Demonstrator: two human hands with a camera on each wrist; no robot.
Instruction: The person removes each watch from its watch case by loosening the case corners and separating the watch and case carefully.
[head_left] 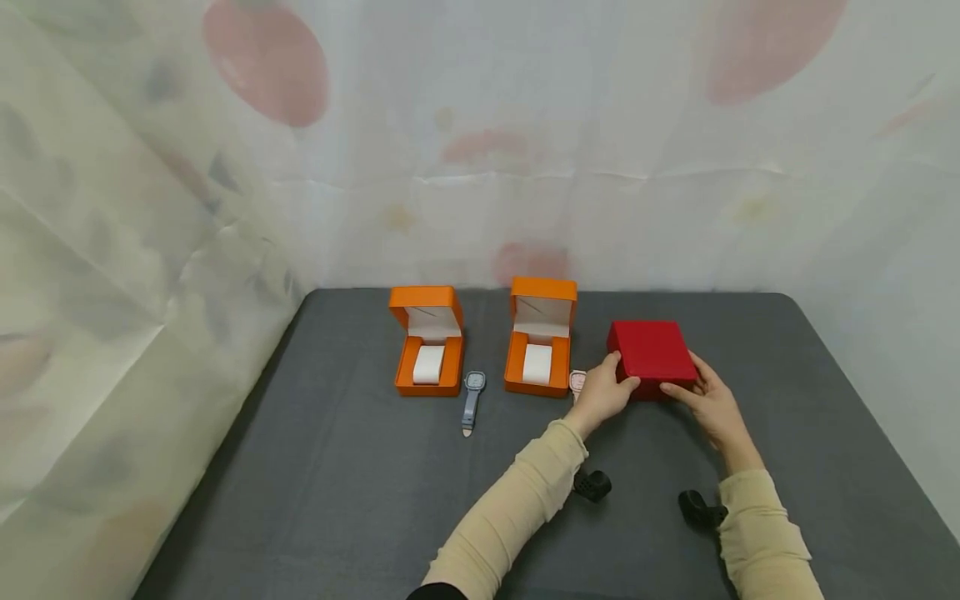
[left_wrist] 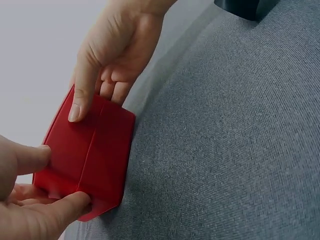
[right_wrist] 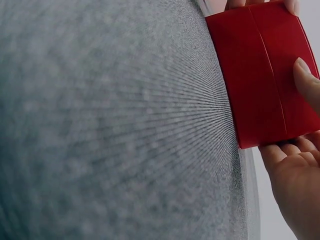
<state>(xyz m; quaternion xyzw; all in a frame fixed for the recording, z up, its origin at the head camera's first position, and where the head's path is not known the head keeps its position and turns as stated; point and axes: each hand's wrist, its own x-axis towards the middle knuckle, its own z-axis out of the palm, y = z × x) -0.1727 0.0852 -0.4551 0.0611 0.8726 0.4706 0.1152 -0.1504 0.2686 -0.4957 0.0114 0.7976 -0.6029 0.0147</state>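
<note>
Gripping a closed red square box (head_left: pixel 651 357) from both sides, the person's two hands meet just right of centre in the head view, on a dark grey cloth-covered table (head_left: pixel 337 500). The left hand (head_left: pixel 603 392) curls its thumb and fingers round the box's left front corner; in the left wrist view its thumb (left_wrist: pixel 27 159) lies along the front face and a finger (left_wrist: pixel 60 207) tucks in at the lower edge. The right hand (head_left: pixel 708 400) clasps the right front corner, thumb (right_wrist: pixel 306 80) pressed on the red front face and fingers (right_wrist: pixel 292 152) cupped at the side. The box rests on the table, lid shut, with a seam line running across its front.

Left of the box, at the middle of the head view, stand two open orange hinged watch boxes, each with a white cushion inside: one further left (head_left: pixel 427 352), one just beside the left hand (head_left: pixel 540 348). A pale blue wristwatch (head_left: pixel 472 400) lies flat between them, strap pointing toward the lower edge of the frame. A small pink watch (head_left: pixel 577 381) peeks out between the nearer orange box and the left hand, partly hidden. Cream knitted sleeves (head_left: pixel 517 508) cover both forearms. A translucent white curtain with faded red blotches (head_left: pixel 525 125) fills the upper half of the frame.
</note>
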